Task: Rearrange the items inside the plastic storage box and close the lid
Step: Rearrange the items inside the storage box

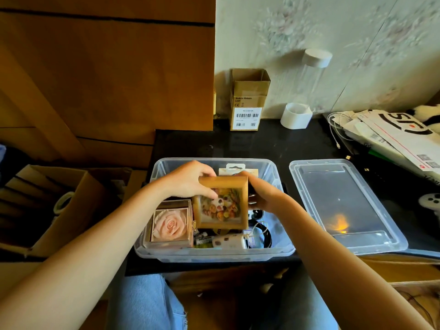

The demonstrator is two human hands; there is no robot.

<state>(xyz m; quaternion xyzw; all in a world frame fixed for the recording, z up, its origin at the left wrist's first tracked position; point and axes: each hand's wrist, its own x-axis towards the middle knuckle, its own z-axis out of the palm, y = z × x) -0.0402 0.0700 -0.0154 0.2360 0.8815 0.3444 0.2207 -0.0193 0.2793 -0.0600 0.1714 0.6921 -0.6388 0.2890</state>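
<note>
I see the clear plastic storage box (281,248) at centre frame on the black counter (262,141), open. Above its middle, both hands hold a wooden shadow frame (221,202) of dried flowers: the left hand (188,179) has its fingers curled over the frame's top left corner, the right hand (259,194) grips its right edge. Inside the box, lower left, sits a case with a pink rose (170,225); along the near wall lie what look like cables and small packets, too cluttered to tell. The lid (345,206) lies flat on the counter just right of the box.
</note>
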